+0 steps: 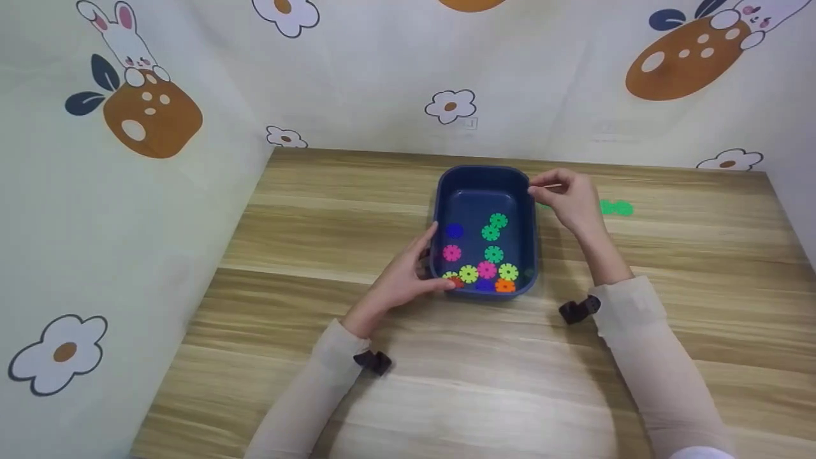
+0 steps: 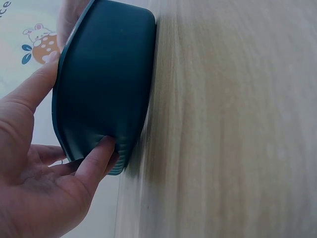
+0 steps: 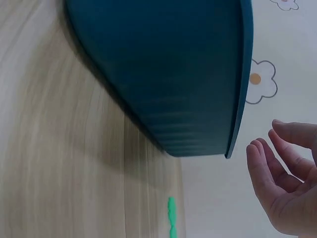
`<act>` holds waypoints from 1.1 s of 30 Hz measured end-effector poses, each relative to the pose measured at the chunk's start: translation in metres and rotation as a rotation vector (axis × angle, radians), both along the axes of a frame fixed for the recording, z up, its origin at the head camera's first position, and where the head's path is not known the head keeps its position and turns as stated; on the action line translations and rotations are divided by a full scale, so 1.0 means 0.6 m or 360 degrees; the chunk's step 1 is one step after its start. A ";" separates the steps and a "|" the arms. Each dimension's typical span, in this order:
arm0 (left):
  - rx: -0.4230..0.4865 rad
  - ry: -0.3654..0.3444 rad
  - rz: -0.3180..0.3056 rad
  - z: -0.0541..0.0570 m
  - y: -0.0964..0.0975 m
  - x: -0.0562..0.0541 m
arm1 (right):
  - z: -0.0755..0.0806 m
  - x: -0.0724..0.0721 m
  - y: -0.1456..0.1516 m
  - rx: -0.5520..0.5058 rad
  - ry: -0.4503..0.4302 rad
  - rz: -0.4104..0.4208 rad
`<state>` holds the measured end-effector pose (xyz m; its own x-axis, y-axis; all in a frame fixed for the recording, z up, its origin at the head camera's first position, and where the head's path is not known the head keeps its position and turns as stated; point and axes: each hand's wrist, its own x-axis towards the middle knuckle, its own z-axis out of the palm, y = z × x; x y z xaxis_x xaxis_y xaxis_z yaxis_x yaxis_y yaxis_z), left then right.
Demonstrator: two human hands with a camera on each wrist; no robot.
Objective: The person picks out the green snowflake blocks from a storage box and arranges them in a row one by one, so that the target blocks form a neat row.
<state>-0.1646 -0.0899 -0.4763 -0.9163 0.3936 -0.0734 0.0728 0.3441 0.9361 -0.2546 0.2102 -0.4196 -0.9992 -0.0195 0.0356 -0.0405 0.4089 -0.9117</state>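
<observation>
A dark blue rectangular tub [image 1: 486, 178] stands on the table, with several toothed plastic discs inside. The discs are green [image 1: 493, 254], pink [image 1: 452, 253], yellow, orange [image 1: 505, 285], red and blue [image 1: 454, 231], mostly gathered toward the near end. My left hand [image 1: 401, 277] grips the tub's near left corner, thumb over the near rim; in the left wrist view its fingers curl against the wall. By the far right rim is my right hand [image 1: 570, 201], fingers loosely bent, with nothing between thumb and fingertips in the right wrist view [image 3: 287, 173].
Joined green discs [image 1: 617, 208] lie on the wooden table [image 1: 344, 210], right of the tub and partly behind my right hand. Patterned walls [image 1: 370, 83] rise at the back, left and right of the table. Black wrist cameras [image 1: 373, 363] sit at both cuffs.
</observation>
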 end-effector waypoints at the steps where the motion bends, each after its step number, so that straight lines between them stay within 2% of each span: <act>1: -0.0003 0.0001 0.0000 0.000 0.000 0.000 | 0.000 0.000 -0.003 0.0003 0.0002 0.0006; 15: -0.0047 0.0039 0.0001 0.000 -0.001 -0.001 | -0.013 0.005 -0.040 0.0091 -0.0027 0.0070; 24: 0.0022 0.0000 -0.0008 -0.001 -0.001 -0.002 | -0.022 0.010 -0.068 0.0170 0.0002 0.0154; 30: 0.0028 -0.0010 -0.0011 -0.001 0.000 -0.002 | -0.027 0.011 -0.090 0.0131 -0.0045 0.0245; 33: 0.0020 -0.0016 -0.0009 -0.001 0.000 -0.002 | -0.030 0.012 -0.100 0.0168 -0.0066 0.0271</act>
<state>-0.1656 -0.0900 -0.4767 -0.9134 0.3996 -0.0776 0.0652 0.3319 0.9411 -0.2475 0.1505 -0.4374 -0.9816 -0.1900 -0.0170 -0.0804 0.4928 -0.8664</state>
